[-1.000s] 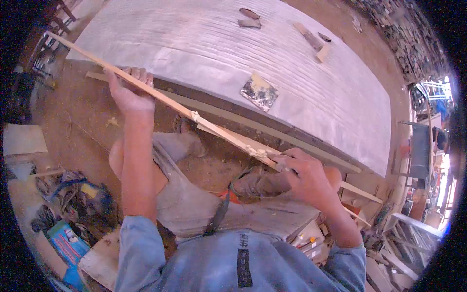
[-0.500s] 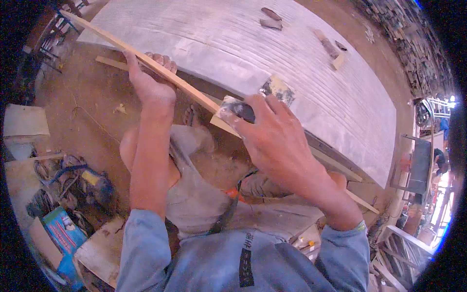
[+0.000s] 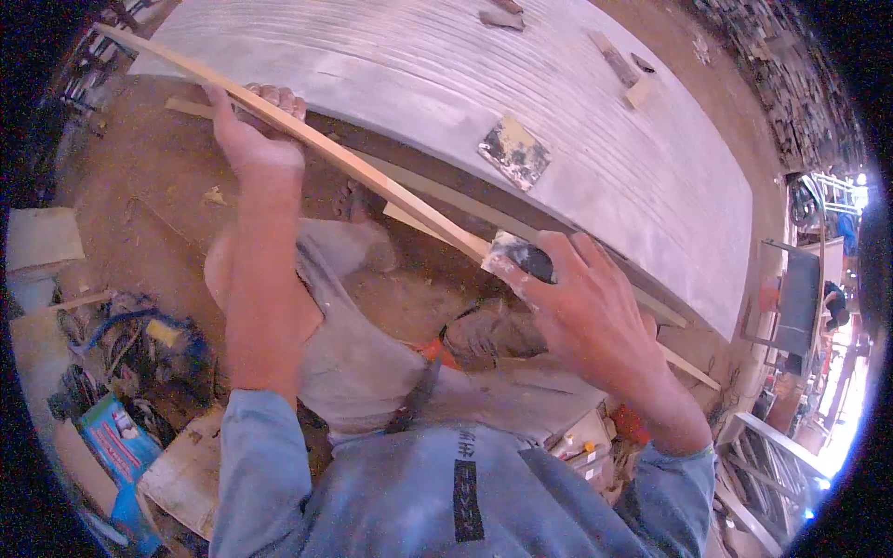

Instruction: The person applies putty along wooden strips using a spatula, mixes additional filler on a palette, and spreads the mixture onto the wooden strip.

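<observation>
The left hand grips a long wooden strip in front of the left part of the desk's near edge, thumb on one side and fingers curled up on the other. The strip slants from beyond the desk's left corner down to the right hand, just off the middle of that near edge; whether its upper end rests on the desk or hangs over it, I cannot tell. The right hand is closed around a dark block with a pale, crusted end, held against the strip's lower end. On the desk, close to the middle of the near edge, lies a stained square piece in cream and black. Toward the far edge are a narrow wooden piece with a lighter end, a small dark oval piece just beside it, and grey scraps farther left. Below the near edge, a paler strip shows partly behind the held one.
</observation>
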`<action>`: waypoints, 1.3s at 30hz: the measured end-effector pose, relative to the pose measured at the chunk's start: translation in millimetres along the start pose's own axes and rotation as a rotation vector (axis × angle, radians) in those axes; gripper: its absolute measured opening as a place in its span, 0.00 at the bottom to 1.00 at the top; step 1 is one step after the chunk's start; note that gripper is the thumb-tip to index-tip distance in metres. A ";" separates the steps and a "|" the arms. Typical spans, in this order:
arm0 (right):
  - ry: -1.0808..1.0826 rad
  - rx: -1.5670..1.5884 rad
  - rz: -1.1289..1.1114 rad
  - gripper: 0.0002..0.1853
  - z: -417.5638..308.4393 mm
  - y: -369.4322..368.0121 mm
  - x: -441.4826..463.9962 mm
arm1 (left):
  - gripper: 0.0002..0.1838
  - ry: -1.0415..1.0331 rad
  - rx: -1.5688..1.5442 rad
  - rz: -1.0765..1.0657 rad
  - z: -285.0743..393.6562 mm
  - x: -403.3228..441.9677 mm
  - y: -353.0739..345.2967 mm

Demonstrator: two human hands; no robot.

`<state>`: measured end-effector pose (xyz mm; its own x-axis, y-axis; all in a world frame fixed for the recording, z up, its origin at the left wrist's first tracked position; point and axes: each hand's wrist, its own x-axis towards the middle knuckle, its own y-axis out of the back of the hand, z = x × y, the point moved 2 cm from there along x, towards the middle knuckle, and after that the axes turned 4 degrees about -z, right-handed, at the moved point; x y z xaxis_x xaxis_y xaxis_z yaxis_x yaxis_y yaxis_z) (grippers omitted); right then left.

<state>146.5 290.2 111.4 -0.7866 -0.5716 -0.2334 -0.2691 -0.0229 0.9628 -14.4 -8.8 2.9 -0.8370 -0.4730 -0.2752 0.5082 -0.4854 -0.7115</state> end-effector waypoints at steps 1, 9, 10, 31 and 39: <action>-0.021 0.010 -0.019 0.24 1.4 -0.9 -6.0 | 0.30 -0.011 0.014 0.015 0.3 -1.4 -1.4; -0.088 0.040 -0.060 0.24 14.2 -9.1 -40.6 | 0.31 -0.020 0.047 0.066 -5.8 7.9 3.5; -0.099 0.045 -0.068 0.24 16.7 -11.2 -44.3 | 0.31 -0.011 0.048 0.058 -6.8 10.5 5.3; -0.301 0.270 0.100 0.23 77.9 -59.6 -172.6 | 0.30 -0.012 0.059 -0.089 -7.7 29.2 17.7; -0.496 0.452 0.277 0.24 72.0 -67.6 -166.1 | 0.30 -0.027 -0.052 -0.101 -11.8 22.1 6.8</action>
<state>255.3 445.7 75.2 -0.9898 -0.0656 -0.1263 -0.1423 0.4713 0.8704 -31.8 -13.9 -15.6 -0.8775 -0.4432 -0.1835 0.4096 -0.4932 -0.7674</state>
